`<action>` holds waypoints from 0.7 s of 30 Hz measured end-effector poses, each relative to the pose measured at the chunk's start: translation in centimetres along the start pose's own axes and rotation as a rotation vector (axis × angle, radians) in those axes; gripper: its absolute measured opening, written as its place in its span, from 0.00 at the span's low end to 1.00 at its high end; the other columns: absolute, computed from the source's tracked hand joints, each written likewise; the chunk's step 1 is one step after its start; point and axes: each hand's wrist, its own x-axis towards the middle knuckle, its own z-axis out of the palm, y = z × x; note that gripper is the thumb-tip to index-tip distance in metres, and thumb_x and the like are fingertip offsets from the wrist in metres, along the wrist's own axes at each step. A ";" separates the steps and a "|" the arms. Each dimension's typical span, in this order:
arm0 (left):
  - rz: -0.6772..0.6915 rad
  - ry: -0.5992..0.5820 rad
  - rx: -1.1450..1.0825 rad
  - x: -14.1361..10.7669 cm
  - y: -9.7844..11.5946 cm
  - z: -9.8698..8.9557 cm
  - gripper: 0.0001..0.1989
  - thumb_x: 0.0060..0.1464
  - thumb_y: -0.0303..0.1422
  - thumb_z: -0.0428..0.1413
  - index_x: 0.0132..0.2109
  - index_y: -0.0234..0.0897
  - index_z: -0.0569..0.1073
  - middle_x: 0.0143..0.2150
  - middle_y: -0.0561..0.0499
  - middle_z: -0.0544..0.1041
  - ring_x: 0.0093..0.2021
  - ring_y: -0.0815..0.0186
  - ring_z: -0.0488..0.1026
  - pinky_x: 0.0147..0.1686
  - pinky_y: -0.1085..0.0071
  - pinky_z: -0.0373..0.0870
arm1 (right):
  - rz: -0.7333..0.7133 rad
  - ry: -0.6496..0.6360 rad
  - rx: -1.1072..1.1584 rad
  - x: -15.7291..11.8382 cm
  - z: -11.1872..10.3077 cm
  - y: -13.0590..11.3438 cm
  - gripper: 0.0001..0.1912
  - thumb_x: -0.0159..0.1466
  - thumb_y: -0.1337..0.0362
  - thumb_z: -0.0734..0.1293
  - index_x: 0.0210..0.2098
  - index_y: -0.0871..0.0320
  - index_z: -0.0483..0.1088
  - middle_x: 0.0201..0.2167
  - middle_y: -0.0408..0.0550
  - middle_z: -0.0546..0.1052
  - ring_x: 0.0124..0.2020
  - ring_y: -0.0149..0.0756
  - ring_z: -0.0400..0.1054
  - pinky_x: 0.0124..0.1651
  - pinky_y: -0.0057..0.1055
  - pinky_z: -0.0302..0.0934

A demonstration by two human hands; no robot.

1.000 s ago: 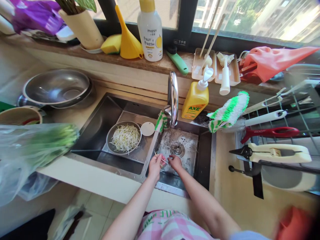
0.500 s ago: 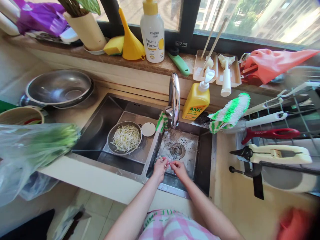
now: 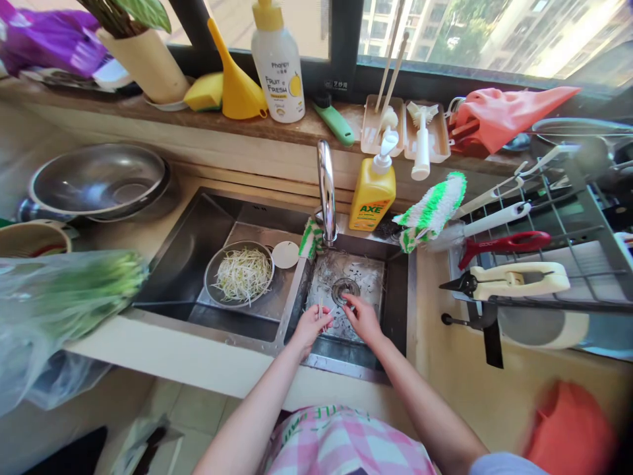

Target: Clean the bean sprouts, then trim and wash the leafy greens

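My left hand (image 3: 311, 326) is closed on a few bean sprouts (image 3: 321, 307), whose pale stems stick up between thumb and fingers. It is over the near left side of the right sink basin (image 3: 395, 316). My right hand (image 3: 363, 318) hovers near the drain (image 3: 345, 290), thumb and fingertips slightly apart, and I see nothing between them. Thin scraps of sprout lie scattered on the wet basin floor around the drain. In the left basin (image 3: 173, 264) stands a round bowl (image 3: 208, 277) heaped with bean sprouts (image 3: 242, 274), beside a small white disc (image 3: 285, 254).
The faucet (image 3: 326, 191) rises behind the basins, with a yellow soap bottle (image 3: 373, 198) to its right. Metal bowls (image 3: 99, 178) and bagged greens (image 3: 93, 287) occupy the left counter. A wire rack (image 3: 583, 244) with scissors (image 3: 519, 280) stands at the right.
My hands have parted: the right one has moved up toward the drain, away from the left, which still holds sprouts. The whole view has shifted slightly.
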 end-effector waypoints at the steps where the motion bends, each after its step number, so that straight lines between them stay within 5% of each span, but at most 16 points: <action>1: -0.010 -0.032 0.019 -0.2 0.3 -0.1 0.21 0.32 0.36 0.65 0.34 0.33 0.68 0.23 0.56 0.72 0.23 0.73 0.69 0.24 0.78 0.60 | -0.036 -0.046 -0.013 0.5 -0.3 0.0 0.15 0.60 0.65 0.61 0.46 0.57 0.69 0.36 0.49 0.74 0.34 0.34 0.67 0.38 0.29 0.60; 5: -0.016 -0.067 0.085 -0.3 1.3 -0.4 0.19 0.34 0.35 0.65 0.34 0.33 0.69 0.24 0.54 0.73 0.23 0.73 0.69 0.25 0.78 0.60 | -0.123 -0.214 -0.038 1.8 -1.2 -0.6 0.10 0.61 0.65 0.60 0.37 0.57 0.72 0.33 0.48 0.74 0.36 0.33 0.66 0.40 0.28 0.58; 9: 0.026 0.001 0.125 0.2 1.8 -0.8 0.17 0.34 0.34 0.64 0.33 0.32 0.71 0.22 0.54 0.72 0.22 0.72 0.68 0.24 0.77 0.59 | -0.140 -0.348 -0.061 2.1 -2.2 -1.7 0.12 0.63 0.64 0.58 0.39 0.57 0.72 0.33 0.48 0.74 0.35 0.33 0.65 0.39 0.27 0.56; 15: 0.156 0.028 0.370 1.2 1.1 -0.9 0.07 0.38 0.33 0.60 0.25 0.33 0.73 0.18 0.55 0.70 0.20 0.71 0.64 0.21 0.76 0.56 | -0.171 -0.373 -0.163 2.5 -2.1 -1.8 0.10 0.60 0.66 0.59 0.31 0.58 0.72 0.28 0.46 0.73 0.32 0.31 0.63 0.35 0.24 0.52; 19: 0.127 0.057 0.378 1.8 0.2 -0.8 0.09 0.41 0.34 0.58 0.22 0.34 0.69 0.18 0.54 0.69 0.19 0.72 0.65 0.21 0.76 0.58 | 0.067 -0.221 -0.318 3.4 -0.6 0.2 0.13 0.61 0.65 0.56 0.31 0.58 0.72 0.29 0.48 0.74 0.32 0.33 0.65 0.35 0.25 0.53; 21: 0.079 0.100 0.275 1.8 -0.1 -0.8 0.09 0.41 0.35 0.58 0.26 0.34 0.68 0.20 0.54 0.71 0.20 0.71 0.67 0.22 0.76 0.59 | 0.252 -0.246 -0.399 3.7 0.2 1.8 0.12 0.60 0.63 0.58 0.34 0.57 0.73 0.32 0.50 0.76 0.35 0.36 0.67 0.36 0.27 0.54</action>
